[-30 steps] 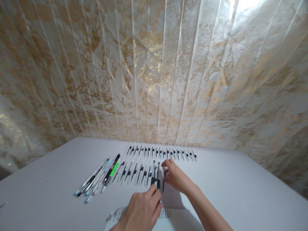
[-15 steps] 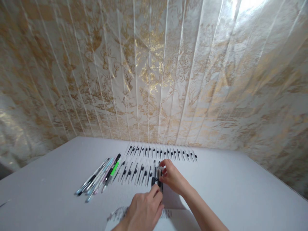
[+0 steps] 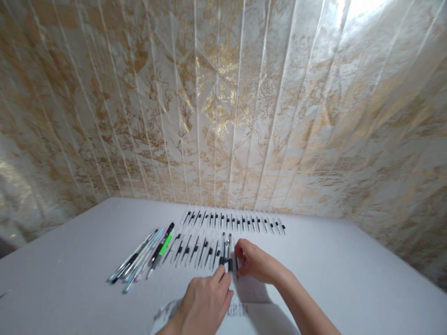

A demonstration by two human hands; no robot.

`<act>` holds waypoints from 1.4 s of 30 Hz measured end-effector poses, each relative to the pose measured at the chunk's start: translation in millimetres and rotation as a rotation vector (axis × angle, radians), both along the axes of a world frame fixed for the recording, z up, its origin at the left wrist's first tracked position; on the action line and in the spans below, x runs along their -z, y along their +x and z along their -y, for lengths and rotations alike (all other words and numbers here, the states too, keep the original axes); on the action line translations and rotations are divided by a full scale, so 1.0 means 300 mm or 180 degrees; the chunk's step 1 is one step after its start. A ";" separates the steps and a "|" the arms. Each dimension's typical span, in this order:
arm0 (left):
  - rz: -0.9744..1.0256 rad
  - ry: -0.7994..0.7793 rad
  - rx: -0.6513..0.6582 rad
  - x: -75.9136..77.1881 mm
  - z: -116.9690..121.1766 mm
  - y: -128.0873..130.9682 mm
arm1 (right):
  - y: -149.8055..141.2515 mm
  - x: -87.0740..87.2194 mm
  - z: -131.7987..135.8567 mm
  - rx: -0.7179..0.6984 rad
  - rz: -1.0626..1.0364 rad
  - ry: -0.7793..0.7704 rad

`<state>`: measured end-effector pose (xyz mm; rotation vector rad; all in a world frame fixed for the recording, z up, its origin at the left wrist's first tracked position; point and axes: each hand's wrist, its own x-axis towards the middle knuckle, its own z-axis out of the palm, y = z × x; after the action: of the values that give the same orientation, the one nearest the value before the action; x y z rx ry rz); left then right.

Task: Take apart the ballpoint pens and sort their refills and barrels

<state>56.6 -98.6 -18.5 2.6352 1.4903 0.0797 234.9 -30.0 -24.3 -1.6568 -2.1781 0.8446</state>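
Note:
My left hand (image 3: 206, 298) is closed, its thumb and index finger at the near end of a clear gel pen with a black grip (image 3: 222, 260). A second such pen (image 3: 230, 265) lies right beside it. My right hand (image 3: 256, 261) is closed, thumb and fingertips bent round a thin black pen refill (image 3: 237, 267) just right of these pens; part of the refill is hidden behind the fingers. To the left runs a row of clear pen parts with black pieces (image 3: 195, 251), set side by side on the white table (image 3: 331, 279).
Farther back lies a longer row of clear pen parts with black pieces (image 3: 233, 221). A bunch of assorted pens (image 3: 139, 260), with a green-marked pen (image 3: 165, 243), lies at the left. A printed white paper (image 3: 258, 318) is under my wrists. A gold-patterned curtain (image 3: 223, 116) hangs behind.
My right hand moved left over the pens, then back right and nearer to me, its fingers now closed at the refill. My left hand shifted only slightly.

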 end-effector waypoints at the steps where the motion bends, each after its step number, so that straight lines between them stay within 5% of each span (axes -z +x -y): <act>1: -0.0028 -0.0007 -0.0077 -0.007 -0.002 0.000 | -0.001 0.003 -0.002 -0.0024 -0.0032 -0.0007; 9: -0.0074 -0.0061 -0.0165 0.006 -0.019 -0.005 | 0.001 -0.042 0.022 -0.0421 0.0022 -0.0249; 42: -0.0149 0.0232 -0.0352 0.014 -0.051 -0.011 | -0.041 -0.010 0.029 -0.0181 -0.0033 0.0263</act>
<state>53.2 -83.2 -22.6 2.6259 1.6791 0.0840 222.8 -38.8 -21.2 -1.5554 -2.2313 0.7653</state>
